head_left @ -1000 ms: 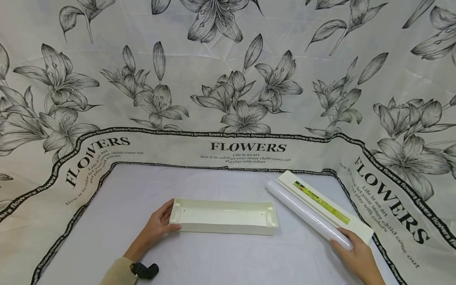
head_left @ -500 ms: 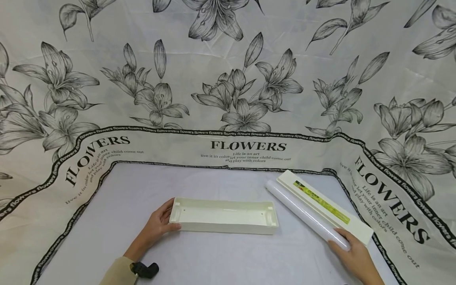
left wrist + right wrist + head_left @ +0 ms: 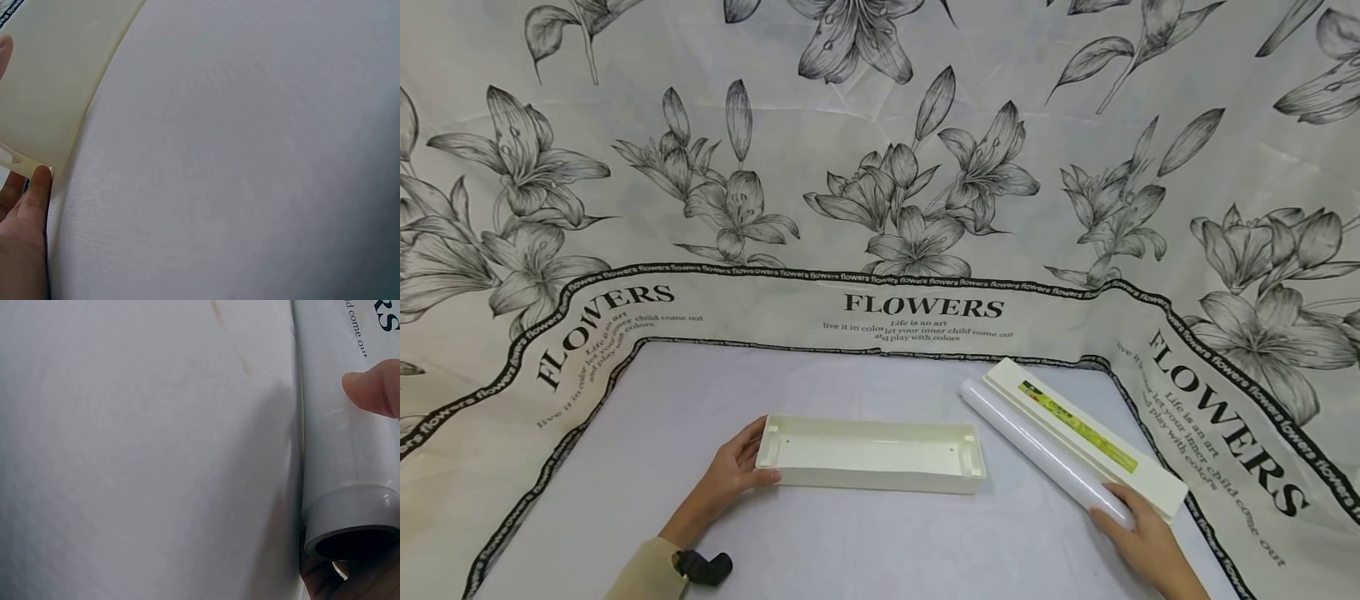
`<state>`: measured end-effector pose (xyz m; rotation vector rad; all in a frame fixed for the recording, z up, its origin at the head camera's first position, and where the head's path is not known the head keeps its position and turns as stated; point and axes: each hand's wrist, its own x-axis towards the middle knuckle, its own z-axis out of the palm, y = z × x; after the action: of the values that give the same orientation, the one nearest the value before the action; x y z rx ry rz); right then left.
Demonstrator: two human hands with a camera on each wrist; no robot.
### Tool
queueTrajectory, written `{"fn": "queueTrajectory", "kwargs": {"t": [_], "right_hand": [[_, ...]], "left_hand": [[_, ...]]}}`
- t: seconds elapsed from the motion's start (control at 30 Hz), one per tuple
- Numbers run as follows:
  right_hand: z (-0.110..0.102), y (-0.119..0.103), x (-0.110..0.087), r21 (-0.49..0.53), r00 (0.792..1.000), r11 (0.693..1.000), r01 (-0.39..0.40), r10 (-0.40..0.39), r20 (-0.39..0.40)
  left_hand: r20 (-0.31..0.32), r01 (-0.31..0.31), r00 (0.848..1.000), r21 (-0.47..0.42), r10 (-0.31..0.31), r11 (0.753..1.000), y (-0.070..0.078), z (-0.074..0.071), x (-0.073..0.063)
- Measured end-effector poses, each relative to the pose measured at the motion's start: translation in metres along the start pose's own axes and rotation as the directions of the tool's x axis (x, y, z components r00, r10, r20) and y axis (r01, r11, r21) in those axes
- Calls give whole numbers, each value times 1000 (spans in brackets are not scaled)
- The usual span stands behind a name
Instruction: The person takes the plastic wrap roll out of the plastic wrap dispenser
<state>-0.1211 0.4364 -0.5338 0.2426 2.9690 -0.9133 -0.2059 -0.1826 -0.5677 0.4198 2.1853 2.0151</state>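
Note:
A long cream plastic box (image 3: 880, 450), open at the top with nothing in it, lies on the table. Its left end is held by my left hand (image 3: 730, 471), thumb on the near side and fingers behind. In the left wrist view the box wall (image 3: 59, 81) fills the upper left corner. My right hand (image 3: 1146, 537) grips the near end of a roll of clear plastic wrap (image 3: 1045, 450). The right wrist view shows the thumb (image 3: 375, 389) across the roll and the hollow core at its end; the fingers beneath are partly hidden.
A long cream lid (image 3: 1086, 437) with a yellow-green label lies slantwise just beyond the roll. White cloth (image 3: 880, 550) covers the table. A flower-printed cloth (image 3: 880, 208) hangs behind and along both sides. A black band (image 3: 703, 568) is on the left wrist.
The right hand and the near end of the roll have shifted slightly left. My left hand and the box stay in place.

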Motion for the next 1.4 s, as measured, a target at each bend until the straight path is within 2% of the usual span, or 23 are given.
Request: {"fn": "queueTrajectory", "kwargs": {"t": [0.2,0.57,0.77,0.97,1.27,1.4], "right_hand": [[3,2,-2,7,1000,1000,10,-10,-3],[2,-1,-2,33,1000,999,-18,18,16],[3,-2,-2,31,1000,1000,6,-6,15],[2,-2,-2,33,1000,999,-18,17,23],[2,-3,-4,43,999,998,-41,40,24],[1,-3,-3,15,1000,999,-28,28,7]], "left_hand": [[0,4,1000,13,-4,1000,1,0,1],[-4,-1,1000,5,1,1000,0,0,3],[0,-23,1000,-3,23,1000,-1,-1,0],[13,-34,999,-23,34,999,0,-1,-1],[3,-18,1000,-15,18,1000,-1,0,-1],[0,-12,1000,-7,12,1000,0,-1,1]]}}
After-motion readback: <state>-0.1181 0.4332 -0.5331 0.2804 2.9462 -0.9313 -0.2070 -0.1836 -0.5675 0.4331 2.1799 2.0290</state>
